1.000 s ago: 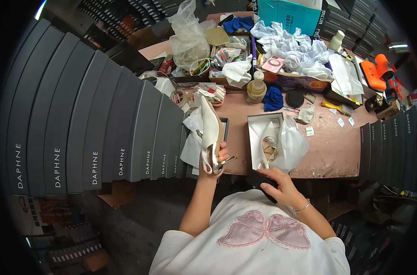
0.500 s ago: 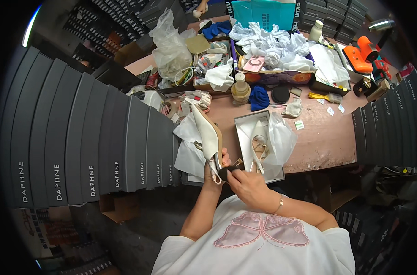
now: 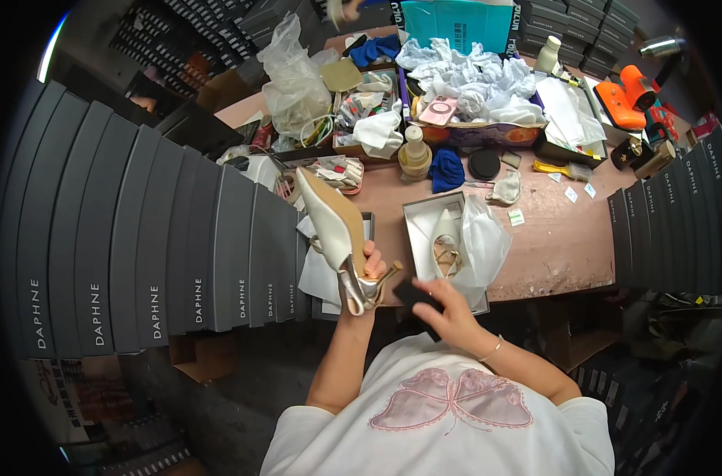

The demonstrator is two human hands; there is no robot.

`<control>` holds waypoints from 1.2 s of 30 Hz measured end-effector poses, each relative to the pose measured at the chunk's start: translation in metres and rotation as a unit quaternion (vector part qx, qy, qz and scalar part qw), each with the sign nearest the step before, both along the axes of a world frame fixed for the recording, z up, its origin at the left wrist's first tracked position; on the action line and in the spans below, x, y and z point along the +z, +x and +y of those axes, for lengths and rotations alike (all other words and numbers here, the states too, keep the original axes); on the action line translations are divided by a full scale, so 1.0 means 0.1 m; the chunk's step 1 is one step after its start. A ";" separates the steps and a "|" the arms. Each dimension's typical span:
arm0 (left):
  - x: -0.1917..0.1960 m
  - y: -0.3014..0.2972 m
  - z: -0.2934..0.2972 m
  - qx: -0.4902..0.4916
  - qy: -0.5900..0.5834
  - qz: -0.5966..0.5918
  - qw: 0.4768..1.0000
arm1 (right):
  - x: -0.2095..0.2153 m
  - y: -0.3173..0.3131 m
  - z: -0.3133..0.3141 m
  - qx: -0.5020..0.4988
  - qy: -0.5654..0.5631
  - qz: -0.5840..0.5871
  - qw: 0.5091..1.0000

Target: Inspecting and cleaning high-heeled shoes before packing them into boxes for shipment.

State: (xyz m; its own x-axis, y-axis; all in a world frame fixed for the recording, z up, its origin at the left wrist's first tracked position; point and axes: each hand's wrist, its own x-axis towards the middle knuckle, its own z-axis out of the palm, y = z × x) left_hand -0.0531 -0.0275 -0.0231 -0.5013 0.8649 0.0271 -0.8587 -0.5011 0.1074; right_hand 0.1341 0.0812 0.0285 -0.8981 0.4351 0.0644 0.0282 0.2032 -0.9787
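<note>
A white slingback heeled shoe (image 3: 334,224) is held up by my left hand (image 3: 373,261), whose fingers wrap round its rear part. Its toe points to the far left, with the tan sole turned right and the thin heel (image 3: 393,272) sticking out toward my right hand. In my right hand (image 3: 454,319) is a small black pad (image 3: 412,296), a short way from the heel and not touching it. A similar white shoe (image 3: 442,232) lies in an open shoe box (image 3: 410,223), with white tissue paper (image 3: 486,247) spilling over its right side.
Dark grey shoe boxes (image 3: 154,254) line the left, with more boxes (image 3: 660,222) on the right. On the pink table (image 3: 547,250) are a pump bottle (image 3: 415,157), a blue cloth (image 3: 447,170), a round black tin (image 3: 484,164) and a yellow brush (image 3: 563,169). Behind stands a carton of crumpled paper (image 3: 476,75).
The held shoe has moved left and rolled, showing more sole and its heel. My right hand with the black pad has drawn away from the shoe, to the right.
</note>
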 end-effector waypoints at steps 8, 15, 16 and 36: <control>0.44 0.33 -0.08 0.061 -0.408 0.313 0.856 | 0.27 -0.15 0.27 -0.059 -0.164 0.078 0.982; 0.73 0.52 -0.16 0.042 -0.191 -0.011 0.981 | 0.54 -0.19 0.22 -0.026 0.141 0.114 0.983; 0.71 0.56 -0.18 0.069 -0.198 -0.029 0.977 | 0.54 -0.21 0.21 -0.034 0.150 0.113 0.982; 0.37 0.47 0.27 0.074 -0.331 0.109 0.934 | 0.33 -0.20 0.14 0.009 0.269 0.102 0.958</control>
State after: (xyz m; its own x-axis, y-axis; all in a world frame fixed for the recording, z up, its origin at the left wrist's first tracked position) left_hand -0.0061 -0.0009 0.0141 -0.6609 0.6505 -0.3742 -0.7075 -0.3738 0.5998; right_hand 0.1141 0.0948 0.0612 -0.8500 0.2741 0.4498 -0.1610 0.6778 -0.7174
